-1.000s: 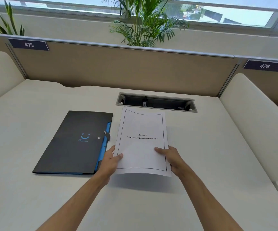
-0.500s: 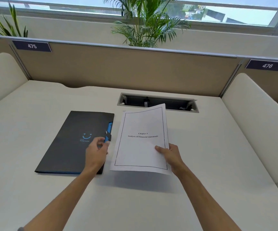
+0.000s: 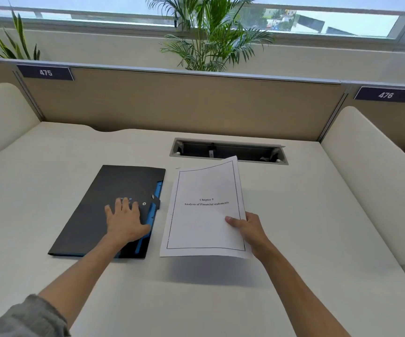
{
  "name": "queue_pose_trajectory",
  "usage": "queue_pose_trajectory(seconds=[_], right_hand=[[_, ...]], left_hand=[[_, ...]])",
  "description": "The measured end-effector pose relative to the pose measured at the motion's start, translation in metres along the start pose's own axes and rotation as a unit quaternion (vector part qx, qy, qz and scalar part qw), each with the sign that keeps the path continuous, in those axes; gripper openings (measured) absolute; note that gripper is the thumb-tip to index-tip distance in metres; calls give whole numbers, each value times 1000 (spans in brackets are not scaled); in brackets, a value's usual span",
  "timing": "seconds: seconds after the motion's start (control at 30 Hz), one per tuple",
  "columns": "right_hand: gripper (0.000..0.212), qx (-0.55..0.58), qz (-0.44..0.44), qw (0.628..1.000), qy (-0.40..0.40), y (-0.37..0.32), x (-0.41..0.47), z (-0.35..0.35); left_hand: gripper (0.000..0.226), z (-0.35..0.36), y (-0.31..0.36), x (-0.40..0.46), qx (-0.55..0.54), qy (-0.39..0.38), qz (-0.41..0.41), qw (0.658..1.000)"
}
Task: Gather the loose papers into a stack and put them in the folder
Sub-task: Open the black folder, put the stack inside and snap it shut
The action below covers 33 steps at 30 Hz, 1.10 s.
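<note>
The left hand [image 3: 126, 221] lies palm down on the black folder [image 3: 104, 210], fingers spread apart and flat against the cover, the forearm reaching in from the near left with a grey sleeve [image 3: 26, 317] pushed up toward the elbow. The folder rests closed on the pale desk [image 3: 318, 227], angled so its far end leans right, with a blue inner edge showing along its right side and a small strap clasp at mid-height just right of the fingertips. The right hand [image 3: 248, 229] is clamped on the stack of papers [image 3: 203, 210], thumb on top near the right edge and the other fingers underneath, out of sight. Its forearm runs in from the near right. The papers are held just right of the folder, lifted off the desk, with a shadow under the near edge; the far right corner tilts up and overlaps the cable slot [image 3: 228, 152] in the desk. The top sheet reads "Chapter 5, Analysis of Financial statements" inside a thin border
</note>
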State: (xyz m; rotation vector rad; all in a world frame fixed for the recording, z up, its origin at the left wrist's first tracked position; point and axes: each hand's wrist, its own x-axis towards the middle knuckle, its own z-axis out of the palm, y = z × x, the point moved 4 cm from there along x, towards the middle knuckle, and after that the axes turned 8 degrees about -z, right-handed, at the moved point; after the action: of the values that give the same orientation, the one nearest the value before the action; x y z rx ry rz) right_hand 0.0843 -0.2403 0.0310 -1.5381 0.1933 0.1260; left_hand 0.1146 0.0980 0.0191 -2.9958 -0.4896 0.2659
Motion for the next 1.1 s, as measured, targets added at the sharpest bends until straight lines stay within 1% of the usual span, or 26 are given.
queue_pose_trajectory(seconds=[0.2, 0.27, 0.4, 0.5, 0.57, 0.7, 0.8, 0.87, 1.1], right_hand=[[11, -3, 3, 1000, -11, 3, -2, 4], [13, -2, 4, 1000, -17, 4, -3, 6], [12, 5, 5, 1000, -25, 4, -5, 9], [15, 11, 6, 999, -30, 2, -6, 13], [17, 12, 5, 999, -35, 0, -6, 17], [14, 8, 2, 999, -45, -5, -4, 25], [12, 8, 5, 999, -50, -7, -3, 31], [13, 5, 11, 999, -49, -7, -1, 34], [22, -35, 16, 999, -26, -8, 3, 40]], left_hand=[[75, -18, 7, -4, -58, 39, 29, 997], [71, -23, 7, -5, -36, 56, 31, 997], [60, -31, 7, -8, 57, 93, 47, 993], [43, -38, 5, -7, 79, 98, 70, 990], [38, -42, 4, -6, 81, 101, 95, 987], [42, -54, 0, -9, 42, 115, 143, 982], [46, -63, -2, -13, 2, 122, 160, 980], [44, -68, 0, -18, -22, 122, 170, 978], [19, -84, 18, -34, -54, 97, 196, 974]])
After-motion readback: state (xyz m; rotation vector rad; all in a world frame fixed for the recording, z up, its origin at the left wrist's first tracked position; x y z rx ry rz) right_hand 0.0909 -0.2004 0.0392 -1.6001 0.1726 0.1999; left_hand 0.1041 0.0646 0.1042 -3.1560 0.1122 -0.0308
